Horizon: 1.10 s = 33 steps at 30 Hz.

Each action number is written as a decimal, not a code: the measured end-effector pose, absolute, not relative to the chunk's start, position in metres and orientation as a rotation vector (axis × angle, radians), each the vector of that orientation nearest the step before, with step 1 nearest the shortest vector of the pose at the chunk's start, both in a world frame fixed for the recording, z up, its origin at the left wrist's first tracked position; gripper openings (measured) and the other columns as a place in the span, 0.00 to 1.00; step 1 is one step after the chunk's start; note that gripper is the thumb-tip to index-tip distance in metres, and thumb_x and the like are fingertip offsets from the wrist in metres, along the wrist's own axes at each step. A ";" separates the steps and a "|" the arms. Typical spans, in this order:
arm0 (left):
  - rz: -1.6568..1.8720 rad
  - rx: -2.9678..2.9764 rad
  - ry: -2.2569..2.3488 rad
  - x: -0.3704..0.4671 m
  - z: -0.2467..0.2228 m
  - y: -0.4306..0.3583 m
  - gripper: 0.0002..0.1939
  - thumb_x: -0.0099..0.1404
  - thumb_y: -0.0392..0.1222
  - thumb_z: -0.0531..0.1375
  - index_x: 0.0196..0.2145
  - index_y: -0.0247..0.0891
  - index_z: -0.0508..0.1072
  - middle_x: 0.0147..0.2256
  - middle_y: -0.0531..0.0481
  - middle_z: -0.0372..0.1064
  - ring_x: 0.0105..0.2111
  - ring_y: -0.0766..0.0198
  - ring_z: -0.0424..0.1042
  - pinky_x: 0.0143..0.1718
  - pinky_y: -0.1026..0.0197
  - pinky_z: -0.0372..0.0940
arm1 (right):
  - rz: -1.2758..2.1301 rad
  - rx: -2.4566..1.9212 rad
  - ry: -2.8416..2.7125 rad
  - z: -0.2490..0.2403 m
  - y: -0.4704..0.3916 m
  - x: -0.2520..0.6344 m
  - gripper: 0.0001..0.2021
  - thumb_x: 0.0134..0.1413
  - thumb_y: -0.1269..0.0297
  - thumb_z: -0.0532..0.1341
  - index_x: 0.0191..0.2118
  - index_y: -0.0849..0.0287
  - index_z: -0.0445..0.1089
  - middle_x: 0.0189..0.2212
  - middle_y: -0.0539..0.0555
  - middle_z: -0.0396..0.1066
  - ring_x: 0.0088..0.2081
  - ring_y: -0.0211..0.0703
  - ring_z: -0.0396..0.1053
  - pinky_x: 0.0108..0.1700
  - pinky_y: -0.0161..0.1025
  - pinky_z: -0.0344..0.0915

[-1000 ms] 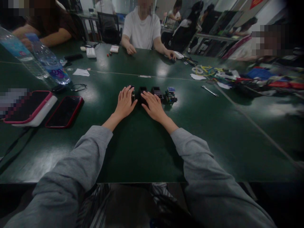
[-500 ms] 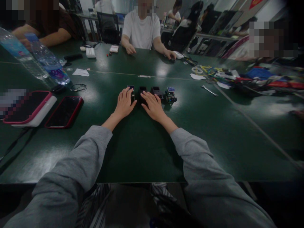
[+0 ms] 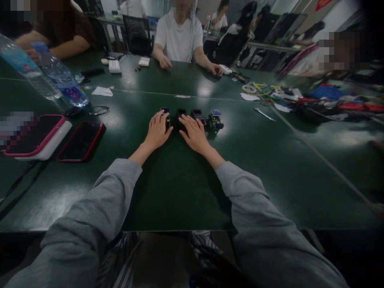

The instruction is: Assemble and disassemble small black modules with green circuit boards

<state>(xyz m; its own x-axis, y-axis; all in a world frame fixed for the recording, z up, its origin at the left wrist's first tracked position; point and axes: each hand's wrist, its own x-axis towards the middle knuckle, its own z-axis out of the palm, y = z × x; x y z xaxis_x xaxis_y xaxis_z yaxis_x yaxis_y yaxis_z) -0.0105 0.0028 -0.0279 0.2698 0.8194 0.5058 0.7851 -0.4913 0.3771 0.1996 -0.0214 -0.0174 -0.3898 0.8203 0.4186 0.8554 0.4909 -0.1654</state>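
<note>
Four small devices stand in a row on the green table (image 3: 180,192). My left hand (image 3: 157,129) lies over the leftmost one, a small module with a dark screen (image 3: 165,110), its fingers spread and partly hiding it. My right hand (image 3: 193,134), fingers also apart, rests on the near side of a black box (image 3: 181,112). Beside that, a second black box (image 3: 197,113) is partly behind my right fingers. At the right end sits a bare circuit board module (image 3: 216,122) with a blue-lit screen, touched by neither hand.
Left are a red-edged phone (image 3: 81,142), a larger pink-framed device (image 3: 36,136) and two water bottles (image 3: 63,76). A wrench (image 3: 264,115) and tangled cables (image 3: 270,91) lie right. Across the table sits a person in white (image 3: 179,38), one hand on a small dark object.
The black box under my right fingers has shifted very slightly to the right. My left hand looks unmoved. A person at the far right has changed posture a little.
</note>
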 end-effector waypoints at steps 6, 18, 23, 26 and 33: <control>1.013 2.461 1.550 -0.011 -0.028 0.003 0.30 0.72 0.47 0.56 0.67 0.37 0.56 0.70 0.32 0.51 0.71 0.42 0.50 0.70 0.36 0.49 | -0.116 -1.368 -2.300 -0.020 -0.020 0.202 0.27 0.71 0.58 0.49 0.72 0.52 0.54 0.73 0.52 0.52 0.73 0.49 0.48 0.74 0.58 0.41; 1.142 2.369 1.601 -0.012 -0.026 0.005 0.29 0.76 0.60 0.45 0.65 0.40 0.59 0.67 0.35 0.55 0.69 0.46 0.56 0.69 0.41 0.56 | -0.174 -1.425 -2.046 -0.013 -0.020 0.205 0.27 0.74 0.55 0.40 0.72 0.53 0.54 0.71 0.55 0.56 0.71 0.49 0.52 0.72 0.57 0.46; 1.325 2.052 1.651 -0.021 -0.035 0.020 0.29 0.77 0.62 0.41 0.61 0.41 0.62 0.62 0.36 0.62 0.64 0.51 0.63 0.66 0.45 0.61 | -0.209 -1.536 -1.797 -0.026 0.000 0.222 0.28 0.75 0.56 0.36 0.68 0.56 0.60 0.65 0.62 0.62 0.67 0.52 0.59 0.66 0.57 0.59; 1.417 1.780 1.643 -0.025 -0.040 0.029 0.26 0.77 0.61 0.43 0.57 0.40 0.66 0.58 0.36 0.65 0.60 0.52 0.67 0.64 0.47 0.62 | -0.173 -1.514 -1.714 -0.035 0.008 0.228 0.26 0.74 0.52 0.40 0.65 0.57 0.62 0.63 0.63 0.64 0.66 0.53 0.61 0.65 0.58 0.61; 1.430 1.658 1.569 -0.026 -0.036 0.026 0.22 0.76 0.57 0.49 0.56 0.39 0.67 0.57 0.35 0.65 0.58 0.52 0.68 0.64 0.49 0.61 | -0.027 -1.470 -1.655 -0.043 0.012 0.228 0.25 0.72 0.48 0.47 0.62 0.59 0.64 0.60 0.65 0.66 0.63 0.53 0.64 0.67 0.57 0.61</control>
<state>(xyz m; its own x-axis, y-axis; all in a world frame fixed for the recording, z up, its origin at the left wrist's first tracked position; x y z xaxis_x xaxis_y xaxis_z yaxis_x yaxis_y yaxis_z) -0.0256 0.0263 -0.0355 -0.1810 0.9116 0.3692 0.4518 -0.2564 0.8545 0.2285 0.0121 -0.0431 0.1054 0.7843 0.6113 0.8041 0.2945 -0.5165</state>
